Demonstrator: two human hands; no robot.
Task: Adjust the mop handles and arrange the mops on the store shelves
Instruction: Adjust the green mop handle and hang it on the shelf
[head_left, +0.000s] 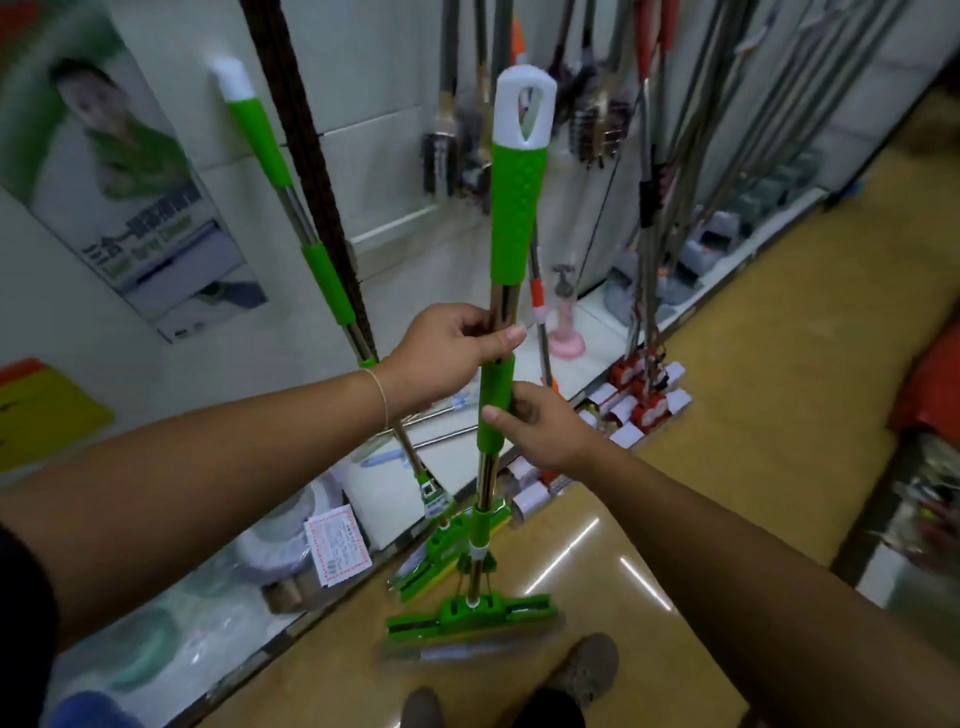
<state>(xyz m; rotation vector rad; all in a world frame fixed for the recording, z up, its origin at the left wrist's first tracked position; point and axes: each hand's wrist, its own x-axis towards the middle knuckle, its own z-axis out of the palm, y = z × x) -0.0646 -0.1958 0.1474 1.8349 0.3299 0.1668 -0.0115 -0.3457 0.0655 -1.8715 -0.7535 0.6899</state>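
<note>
Arms are stretched forward from the lower corners of the view, both hands meeting on a green sponge mop (517, 208) that is held almost upright in front of the person. The bare metal pole is gripped by the left hand (447, 353) just below the long green handle, its fingers (470, 325) wrapped round the pole and the thumb laid across the front. The shorter green sleeve just beneath is held by the right hand (545, 431), thumb on the near side and the fingers curled behind it. The white looped cap is at the top of the handle, and the mop head (467, 618) is seen low down by the glossy yellow floor (753, 415), just ahead of the person's shoes (587, 670). A second green mop (327, 275) is leaned against the white store shelf (597, 317) to the left, its head at the shelf's lower edge. A green and white poster (130, 171) is fixed to the wall panel on the far left. Brushes (441, 161) are hung behind, and red-headed mops (644, 395) are stood along the shelf to the right.
</note>
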